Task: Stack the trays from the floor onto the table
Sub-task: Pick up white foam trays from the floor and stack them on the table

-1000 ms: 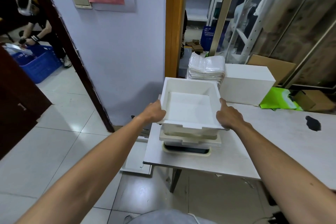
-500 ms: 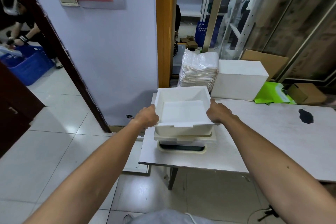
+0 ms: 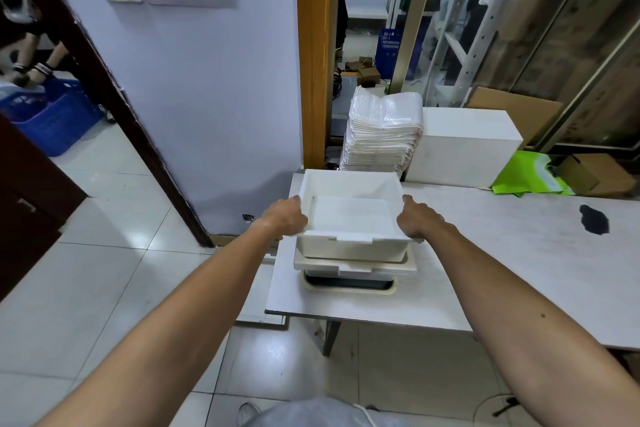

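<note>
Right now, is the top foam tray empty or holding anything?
Empty: the top foam tray shows only its bare white floor and inner walls. The left hand and right hand grip its side rims.

The stacked trays are located at the left end of the table. The upper tray is nested in the lower tray, which is seated on a shallow container. The upper tray is gripped at its rim, on the left side by the left hand and on the right side by the right hand. A pile of wrapped sheets is positioned behind the trays, with a foam box just beside it on the right. A folded bag and a cardboard box are found further right. A crate is set on the floor, far left.
</note>
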Available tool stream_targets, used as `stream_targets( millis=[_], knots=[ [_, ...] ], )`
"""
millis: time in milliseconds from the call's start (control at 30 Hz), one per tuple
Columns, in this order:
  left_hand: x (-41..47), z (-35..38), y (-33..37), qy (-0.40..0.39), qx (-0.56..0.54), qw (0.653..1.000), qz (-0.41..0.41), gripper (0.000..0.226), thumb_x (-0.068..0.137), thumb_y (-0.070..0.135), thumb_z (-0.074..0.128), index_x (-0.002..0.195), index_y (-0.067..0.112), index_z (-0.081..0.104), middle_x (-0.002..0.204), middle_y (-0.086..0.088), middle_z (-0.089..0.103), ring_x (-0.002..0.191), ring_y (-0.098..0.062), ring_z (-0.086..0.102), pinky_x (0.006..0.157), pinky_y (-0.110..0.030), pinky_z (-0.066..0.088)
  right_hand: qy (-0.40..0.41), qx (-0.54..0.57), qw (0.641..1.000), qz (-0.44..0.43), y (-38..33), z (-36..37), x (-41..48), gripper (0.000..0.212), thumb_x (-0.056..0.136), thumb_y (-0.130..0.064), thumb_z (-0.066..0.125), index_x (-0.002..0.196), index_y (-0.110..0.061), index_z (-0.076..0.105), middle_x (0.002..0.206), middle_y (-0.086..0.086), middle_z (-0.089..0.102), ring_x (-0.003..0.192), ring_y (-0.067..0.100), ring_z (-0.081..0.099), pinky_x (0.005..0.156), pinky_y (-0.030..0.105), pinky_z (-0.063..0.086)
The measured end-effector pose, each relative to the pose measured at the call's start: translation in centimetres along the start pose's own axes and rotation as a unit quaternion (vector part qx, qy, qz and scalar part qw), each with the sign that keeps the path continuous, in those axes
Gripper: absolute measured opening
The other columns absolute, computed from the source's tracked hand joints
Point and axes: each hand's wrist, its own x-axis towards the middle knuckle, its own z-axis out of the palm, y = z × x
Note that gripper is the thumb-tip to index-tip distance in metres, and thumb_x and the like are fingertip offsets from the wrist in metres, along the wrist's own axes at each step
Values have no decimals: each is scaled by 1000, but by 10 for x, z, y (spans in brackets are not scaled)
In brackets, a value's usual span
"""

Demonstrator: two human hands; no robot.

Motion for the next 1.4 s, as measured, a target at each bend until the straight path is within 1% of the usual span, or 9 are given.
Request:
stream_targets(
  millis=[300,567,767,933,1067,1200,1267,1333,1400],
  knots=[
    [6,3,12,-77,29,996,-23,63,95,22,40,152,10,17,118,-14,56,95,-32,61,75,-42,59,-20,5,1000,-15,9,7,12,65,93,-13,34,155,-17,17,102,15,56,92,33,56,78,38,42],
    [3,12,15,-81,50,995,-16,71,99,17,33,155,1,-6,123,-26,58,87,-32,60,64,-39,54,-10,10,1000,-16,14,16,15,66,95,-14,35,157,-19,13,97,13,54,88,33,54,79,39,41],
    [-3,17,15,-55,25,998,-20,72,97,15,33,157,7,-6,131,-24,54,88,-29,57,67,-36,49,6,30,1000,-5,17,28,16,68,96,-16,35,159,-23,10,114,17,62,90,32,52,81,39,40],
    [-3,26,13,-36,17,999,-20,71,98,14,32,157,6,-5,136,-28,49,112,-39,56,90,-43,47,6,29,1000,-2,17,33,17,69,97,-17,34,159,-23,7,95,10,57,87,32,55,78,39,41],
    [-8,23,17,-50,46,998,-11,73,96,11,32,156,5,-8,145,-31,41,59,-30,65,72,-40,59,1,20,1000,-7,19,34,17,69,97,-18,34,159,-22,5,92,9,56,85,32,55,77,39,40],
    [-6,24,17,-66,73,995,-8,78,92,8,32,155,4,-13,150,-32,34,49,-27,68,64,-37,59,3,17,1000,-12,21,39,18,69,97,-19,34,159,-22,4,87,7,56,81,30,56,75,39,41],
    [-6,26,17,-65,76,995,-9,79,91,8,32,155,5,-15,140,-32,46,53,-29,70,60,-38,60,4,14,1000,-10,22,42,18,71,97,-18,34,159,-21,2,83,6,56,74,26,54,72,38,41],
    [-8,33,14,-51,78,996,-11,80,91,7,32,154,3,-17,109,-28,63,53,-30,69,52,-35,57,7,5,1000,-5,22,44,19,73,95,-15,35,159,-18,2,76,4,52,68,24,52,69,37,41],
    [-9,42,12,-34,69,997,-12,81,91,7,32,154,3,-19,81,-16,60,53,-30,64,49,-37,57,11,-5,1000,-2,22,47,21,76,93,-11,38,160,-15,2,73,3,48,72,27,54,69,36,42]
  ],
)
